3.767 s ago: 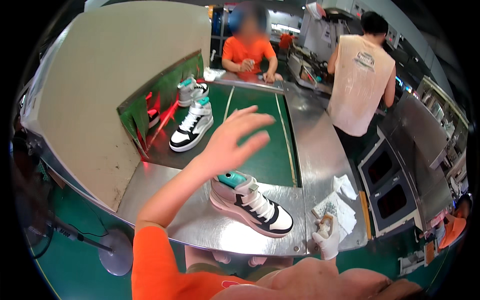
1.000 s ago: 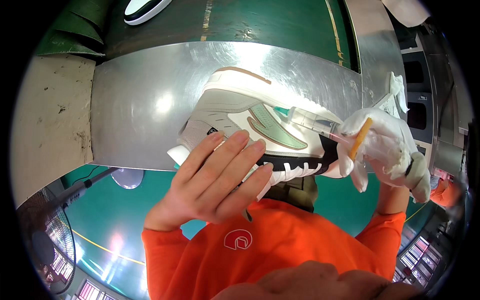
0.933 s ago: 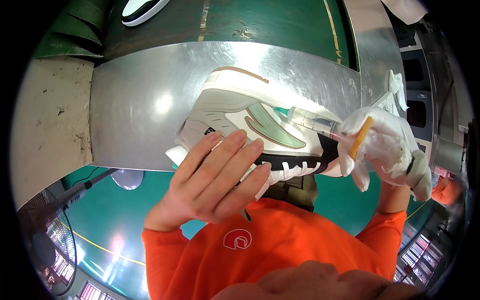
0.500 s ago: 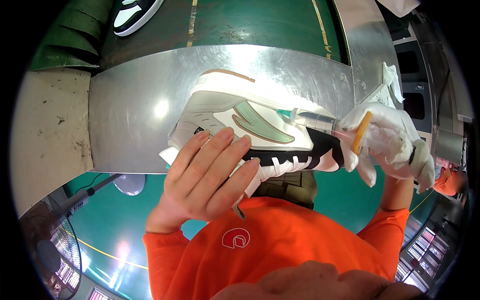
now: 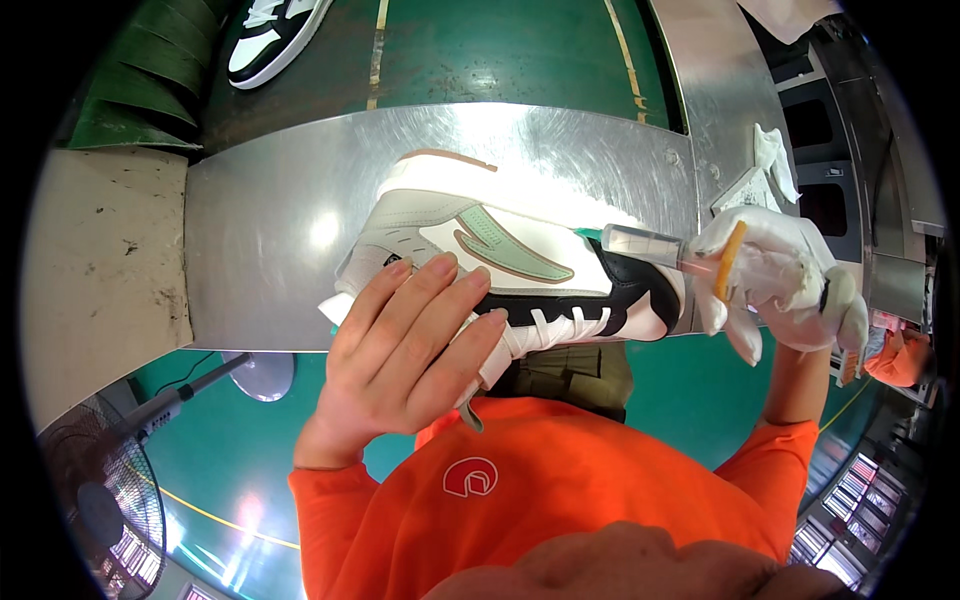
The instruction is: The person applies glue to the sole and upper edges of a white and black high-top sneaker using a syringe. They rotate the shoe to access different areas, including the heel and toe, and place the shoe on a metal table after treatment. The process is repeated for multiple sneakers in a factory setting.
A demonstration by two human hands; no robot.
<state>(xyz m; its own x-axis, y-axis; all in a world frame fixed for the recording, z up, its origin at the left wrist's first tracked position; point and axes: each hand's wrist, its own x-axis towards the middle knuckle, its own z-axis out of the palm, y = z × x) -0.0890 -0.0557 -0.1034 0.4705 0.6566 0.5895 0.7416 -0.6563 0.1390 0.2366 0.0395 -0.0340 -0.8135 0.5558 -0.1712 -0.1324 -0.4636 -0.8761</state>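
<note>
Left hand (image 5: 405, 350): bare, fingers spread flat on the sneaker's (image 5: 500, 265) laced side, pressing, not closed around it.
Right hand (image 5: 785, 280): white-gloved, fingers wrapped around a clear applicator bottle (image 5: 655, 245).
Change: the nozzle has crept along the heel since half a second ago.
Sneaker: on its side, at the steel table's (image 5: 260, 250) near edge, between both hands.
Meaning: work along the heel seam seems under way.

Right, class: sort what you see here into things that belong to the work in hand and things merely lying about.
In use:
- sneaker, lying on its side on the metal table
- left hand, bare, pressing on the sneaker
- right hand, in a white glove
- clear tube, held against the sneaker

Lying about:
- black-and-white shoe on the green belt
- white cloths
- floor fan
</note>
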